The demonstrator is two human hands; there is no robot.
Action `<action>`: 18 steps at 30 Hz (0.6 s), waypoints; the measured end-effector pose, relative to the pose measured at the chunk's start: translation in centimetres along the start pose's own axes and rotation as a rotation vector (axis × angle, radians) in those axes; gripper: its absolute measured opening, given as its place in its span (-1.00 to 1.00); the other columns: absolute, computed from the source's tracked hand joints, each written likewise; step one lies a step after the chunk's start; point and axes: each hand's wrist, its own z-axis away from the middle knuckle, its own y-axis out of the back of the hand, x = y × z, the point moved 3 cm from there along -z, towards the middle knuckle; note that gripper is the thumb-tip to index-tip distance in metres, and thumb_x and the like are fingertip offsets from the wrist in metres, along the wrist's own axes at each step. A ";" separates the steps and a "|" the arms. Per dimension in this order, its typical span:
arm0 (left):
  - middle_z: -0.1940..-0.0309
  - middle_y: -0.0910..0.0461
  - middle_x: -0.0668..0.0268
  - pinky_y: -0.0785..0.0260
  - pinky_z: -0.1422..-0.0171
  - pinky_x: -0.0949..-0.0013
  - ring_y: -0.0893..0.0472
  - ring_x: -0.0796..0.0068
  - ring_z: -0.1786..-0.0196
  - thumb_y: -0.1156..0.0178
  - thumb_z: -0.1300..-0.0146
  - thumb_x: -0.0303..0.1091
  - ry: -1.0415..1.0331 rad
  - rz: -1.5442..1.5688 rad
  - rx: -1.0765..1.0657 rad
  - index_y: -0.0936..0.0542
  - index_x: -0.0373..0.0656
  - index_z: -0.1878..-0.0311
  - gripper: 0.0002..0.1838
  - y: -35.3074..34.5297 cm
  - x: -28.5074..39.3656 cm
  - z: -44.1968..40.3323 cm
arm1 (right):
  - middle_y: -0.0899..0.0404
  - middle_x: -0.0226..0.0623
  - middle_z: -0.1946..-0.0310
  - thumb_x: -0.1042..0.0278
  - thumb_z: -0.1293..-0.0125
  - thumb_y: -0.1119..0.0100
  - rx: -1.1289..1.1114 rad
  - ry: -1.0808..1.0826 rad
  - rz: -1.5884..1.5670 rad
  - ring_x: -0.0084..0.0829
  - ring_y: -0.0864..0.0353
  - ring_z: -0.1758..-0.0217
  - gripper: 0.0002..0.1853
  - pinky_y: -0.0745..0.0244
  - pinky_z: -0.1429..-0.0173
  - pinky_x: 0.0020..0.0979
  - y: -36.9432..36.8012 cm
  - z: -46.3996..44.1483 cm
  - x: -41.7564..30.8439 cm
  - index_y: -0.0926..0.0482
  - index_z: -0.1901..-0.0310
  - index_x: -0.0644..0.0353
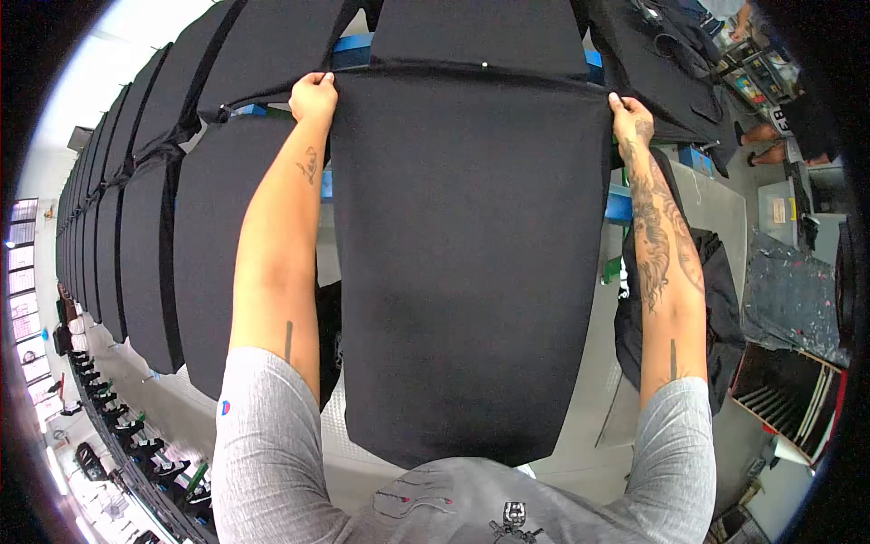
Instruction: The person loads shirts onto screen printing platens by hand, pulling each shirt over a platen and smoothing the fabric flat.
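A black garment (471, 263), which looks like a T-shirt, lies smooth over a long board in front of me. My left hand (314, 96) pinches its far left corner, fingers closed on the cloth. At the far right corner my right hand (632, 118) grips the same edge between thumb and fingers. Between the two hands the edge runs almost straight, with a small white speck (484, 64) just beyond it. Blue supports (352, 52) show beside the board. The board itself is hidden under the cloth.
More black-covered boards (136, 254) stand in a long row to the left, and another black cloth-covered board (480, 27) lies straight ahead. Dark cloth (720, 272) hangs at right. Farther right are a rack of frames (788, 399), a paint-spotted surface (788, 290) and another person's legs (766, 145).
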 end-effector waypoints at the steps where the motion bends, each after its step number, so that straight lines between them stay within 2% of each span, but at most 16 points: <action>1: 0.30 -0.72 0.19 -0.45 -0.05 0.26 -0.70 0.26 0.16 -0.25 -0.21 -0.04 -0.008 -0.075 0.026 -0.72 -0.01 0.19 -0.72 -0.7 0.1 0.4 | -0.60 -0.42 0.50 0.08 -0.20 -0.36 0.032 0.016 0.038 -0.55 -0.53 0.51 -0.69 -0.46 0.38 -0.44 -1.0 -0.1 0.7 -0.70 0.24 0.17; 2: 0.41 -0.71 0.15 -0.46 0.01 0.24 -0.71 0.25 0.23 -0.23 -0.22 -0.01 0.081 0.110 -0.131 -0.71 -0.08 0.25 -0.68 -1.9 -1.1 0.6 | -0.64 -0.37 0.44 0.06 -0.19 -0.37 -0.062 -0.139 -0.242 -0.52 -0.58 0.45 -0.67 -0.49 0.30 -0.43 -1.2 1.8 -0.2 -0.70 0.24 0.19; 3: 0.52 -0.67 0.16 -0.46 0.07 0.26 -0.69 0.30 0.37 -0.20 -0.25 -0.01 -0.009 0.124 -0.123 -0.68 -0.17 0.31 -0.63 -2.5 -2.1 1.2 | -0.65 -0.35 0.42 0.08 -0.19 -0.37 -0.117 -0.169 -0.186 -0.51 -0.59 0.42 -0.67 -0.48 0.26 -0.43 -0.7 3.5 -0.2 -0.70 0.24 0.21; 5: 0.53 -0.65 0.22 -0.46 0.14 0.34 -0.63 0.40 0.44 -0.22 -0.25 -0.07 0.127 0.261 -0.532 -0.67 -0.24 0.33 -0.64 -2.0 -3.0 3.0 | -0.67 -0.32 0.38 0.12 -0.19 -0.38 -0.206 -0.206 -0.087 -0.50 -0.60 0.36 -0.67 -0.48 0.18 -0.43 0.2 5.3 -1.0 -0.69 0.23 0.26; 7: 0.52 -0.64 0.28 -0.44 0.18 0.40 -0.59 0.45 0.45 -0.27 -0.22 -0.17 0.128 0.324 -0.627 -0.67 -0.25 0.34 -0.72 -1.1 -2.1 4.0 | -0.67 -0.35 0.37 0.19 -0.18 -0.40 -0.426 -0.284 -0.049 -0.54 -0.58 0.33 -0.69 -0.45 0.13 -0.46 0.4 8.0 -2.8 -0.68 0.24 0.31; 8: 0.51 -0.63 0.31 -0.43 0.20 0.42 -0.57 0.47 0.45 -0.29 -0.21 -0.23 0.145 0.350 -0.676 -0.67 -0.26 0.35 -0.75 -0.8 -2.4 4.8 | -0.67 -0.39 0.38 0.25 -0.16 -0.42 -0.440 -0.255 -0.223 -0.57 -0.55 0.34 -0.73 -0.44 0.15 -0.48 -0.2 7.7 -1.5 -0.69 0.27 0.30; 9: 0.45 -0.65 0.31 -0.42 0.23 0.43 -0.58 0.48 0.40 -0.34 -0.15 -0.39 0.107 0.498 -0.487 -0.67 -0.28 0.34 -0.86 -0.9 -1.7 4.8 | -0.66 -0.40 0.40 0.24 -0.13 -0.45 -0.310 -0.133 -0.223 -0.58 -0.54 0.37 -0.72 -0.44 0.19 -0.47 -0.3 6.8 -1.4 -0.69 0.28 0.31; 11: 0.44 -0.66 0.30 -0.43 0.19 0.41 -0.59 0.50 0.37 -0.36 -0.11 -0.46 0.035 0.644 -0.373 -0.68 -0.30 0.32 -0.89 -1.4 0.3 2.7 | -0.66 -0.42 0.45 0.27 -0.12 -0.45 -0.190 -0.073 -0.201 -0.59 -0.53 0.40 -0.75 -0.43 0.23 -0.46 -0.7 4.1 -2.2 -0.69 0.31 0.30; 12: 0.40 -0.69 0.29 -0.44 0.13 0.42 -0.60 0.52 0.34 -0.38 -0.11 -0.41 -0.038 0.499 -0.312 -0.71 -0.27 0.27 -0.84 -1.4 1.6 1.8 | -0.66 -0.41 0.47 0.28 -0.12 -0.44 -0.186 -0.033 -0.184 -0.58 -0.53 0.43 -0.77 -0.44 0.27 -0.46 -1.1 2.9 -2.9 -0.71 0.32 0.28; 13: 0.34 -0.72 0.24 -0.47 0.06 0.37 -0.66 0.45 0.26 -0.40 -0.10 -0.30 -0.019 0.403 -0.325 -0.72 -0.21 0.22 -0.77 -2.9 0.8 0.1 | -0.68 -0.36 0.44 0.18 -0.10 -0.46 -0.202 -0.067 -0.128 -0.53 -0.58 0.39 -0.72 -0.46 0.21 -0.44 -1.9 2.1 -3.0 -0.72 0.30 0.24; 15: 0.28 -0.72 0.16 -0.47 -0.02 0.30 -0.70 0.33 0.16 -0.40 -0.09 -0.15 -0.061 -0.018 -0.240 -0.73 -0.16 0.18 -0.68 -3.1 0.8 0.6 | -0.70 -0.30 0.41 0.03 -0.07 -0.46 -0.214 -0.034 0.131 -0.46 -0.63 0.34 -0.61 -0.48 0.14 -0.39 -3.3 1.7 -2.0 -0.73 0.27 0.22; 16: 0.26 -0.72 0.14 -0.47 -0.04 0.27 -0.70 0.29 0.13 -0.40 -0.09 -0.09 -0.052 -0.024 -0.246 -0.73 -0.16 0.17 -0.64 -3.1 0.5 1.2 | -0.71 -0.29 0.38 -0.09 -0.04 -0.45 -0.296 -0.054 0.159 -0.41 -0.65 0.28 -0.54 -0.49 0.09 -0.36 -3.6 1.5 -1.0 -0.73 0.26 0.19; 18: 0.23 -0.71 0.09 -0.46 -0.07 0.27 -0.70 0.27 0.09 -0.36 -0.12 0.01 -0.035 0.074 -0.253 -0.70 -0.21 0.13 -0.55 -3.9 -1.8 2.2 | -0.71 -0.22 0.34 -0.11 -0.07 -0.43 -0.340 -0.138 0.100 -0.39 -0.66 0.25 -0.51 -0.49 0.06 -0.36 -2.9 2.6 -0.6 -0.72 0.27 0.25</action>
